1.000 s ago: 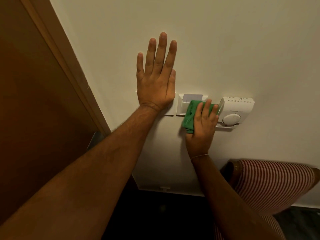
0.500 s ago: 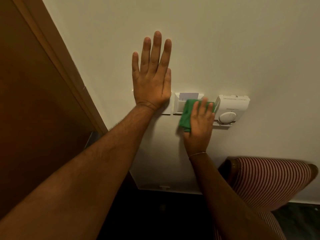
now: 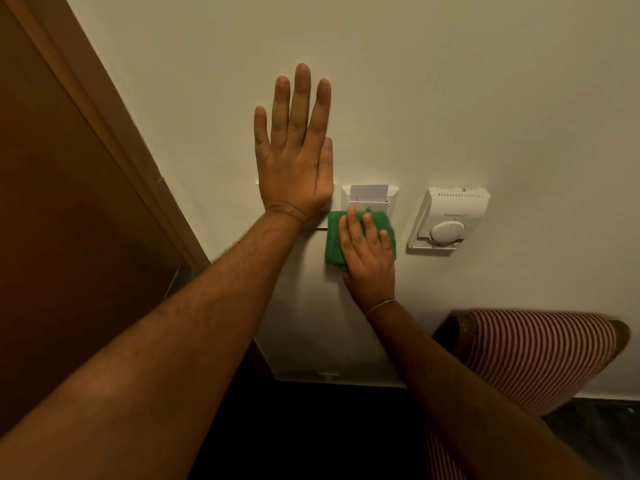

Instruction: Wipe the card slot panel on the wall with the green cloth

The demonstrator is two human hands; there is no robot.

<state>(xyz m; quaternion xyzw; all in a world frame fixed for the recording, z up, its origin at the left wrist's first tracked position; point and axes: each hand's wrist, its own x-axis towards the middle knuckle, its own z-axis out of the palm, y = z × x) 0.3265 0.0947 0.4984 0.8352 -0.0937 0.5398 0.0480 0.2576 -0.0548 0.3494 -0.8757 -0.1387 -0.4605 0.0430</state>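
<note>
Item 1: my left hand [image 3: 294, 161], laid flat on the wall [image 3: 450, 98], fingers straight up and close together, nothing in its grip. Its heel covers most of a white switch plate [image 3: 331, 202] just left of the card slot panel.

Item 2: card slot panel [image 3: 370, 199], white, wall-mounted, between the switch plate and the thermostat. A pale card [image 3: 369, 192] stands in its top slot. Upper half is exposed; lower half is under the cloth.

Item 3: green cloth [image 3: 334, 237], folded into a pad, pressed to the lower panel and the wall below it.

Item 4: my right hand [image 3: 369, 258], palm on the cloth, fingers spread flat over it (a pressing grip, not a pinch); thin band at the wrist.

Item 5: thermostat [image 3: 448, 218], white, round dial, right of the panel, apart from the cloth.

Item 6: brown door [image 3: 62, 202], far left.

Item 7: striped chair [image 3: 540, 358], lower right, against the wall.
</note>
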